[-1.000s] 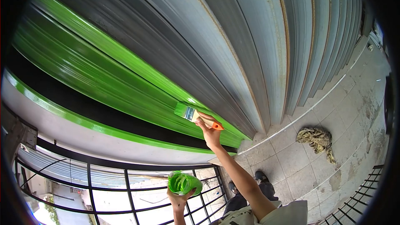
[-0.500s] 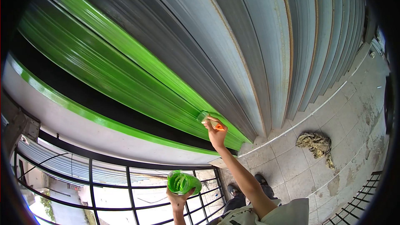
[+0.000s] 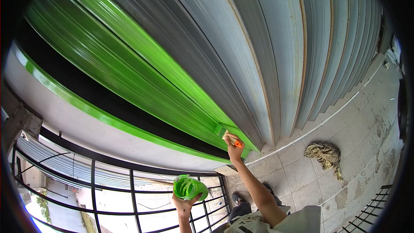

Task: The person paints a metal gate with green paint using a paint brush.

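My right hand (image 3: 235, 149) grips a paintbrush (image 3: 223, 131) with an orange-tipped handle. Its green-coated bristles rest against the freshly green part of a ribbed metal shutter (image 3: 172, 99), close to the lower end of the panel. Down at the lower middle, my left hand (image 3: 184, 206) is wrapped round a clear container of green paint (image 3: 189, 188), its open mouth facing up towards me. Wet green paint coats the container's inside walls. Beyond the green strip, the shutter's other folds (image 3: 241, 56) are grey.
A black strip (image 3: 108, 103) and a white, green-edged band run along the painted panel. Black window bars (image 3: 133, 194) stand at lower left. On the tiled floor (image 3: 297, 181) lies a crumpled, stained cloth (image 3: 323, 157). Another black grille (image 3: 366, 211) is at lower right.
My right hand and the paintbrush have moved down and to the right along the green panel. My left hand still holds the paint container in nearly the same place.
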### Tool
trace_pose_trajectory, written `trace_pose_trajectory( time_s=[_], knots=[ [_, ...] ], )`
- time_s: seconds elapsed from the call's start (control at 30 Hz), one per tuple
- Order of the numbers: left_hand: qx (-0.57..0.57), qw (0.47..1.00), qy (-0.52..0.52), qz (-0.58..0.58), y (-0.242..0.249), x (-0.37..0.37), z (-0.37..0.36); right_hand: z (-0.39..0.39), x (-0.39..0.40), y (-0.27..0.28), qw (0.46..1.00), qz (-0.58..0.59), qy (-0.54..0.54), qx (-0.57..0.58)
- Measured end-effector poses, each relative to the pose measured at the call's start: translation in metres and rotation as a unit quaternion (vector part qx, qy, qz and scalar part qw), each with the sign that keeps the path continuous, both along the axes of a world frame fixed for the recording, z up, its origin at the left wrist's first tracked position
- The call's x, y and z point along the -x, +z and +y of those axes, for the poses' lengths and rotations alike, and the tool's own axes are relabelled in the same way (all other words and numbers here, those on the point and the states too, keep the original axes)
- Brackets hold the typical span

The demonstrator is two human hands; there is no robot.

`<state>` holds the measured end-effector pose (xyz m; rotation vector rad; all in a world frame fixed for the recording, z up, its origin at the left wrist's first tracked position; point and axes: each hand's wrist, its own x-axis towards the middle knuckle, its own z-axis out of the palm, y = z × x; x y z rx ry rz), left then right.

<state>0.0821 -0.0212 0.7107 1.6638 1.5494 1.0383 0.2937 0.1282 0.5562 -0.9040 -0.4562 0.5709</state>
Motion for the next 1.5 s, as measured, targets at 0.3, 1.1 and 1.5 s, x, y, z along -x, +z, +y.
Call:
trace_pose_trajectory(
  time_s=[0.3, 1.1, 1.5],
  knots=[
    [-0.007, 1.000, 0.009, 0.005, 0.006, -0.004, -0.002, 0.020, 0.002, 0.177, 0.987, 0.018, 0.030, -0.156],
    [-0.041, 0.999, 0.006, -0.023, 0.008, -0.003, -0.019, 0.039, -0.006, 0.213, 0.978, 0.049, 0.025, -0.202],
    [-0.003, 0.999, 0.011, -0.042, 0.001, 0.004, -0.017, 0.020, 0.003, 0.119, 0.997, 0.030, 0.011, -0.070]
  ],
)
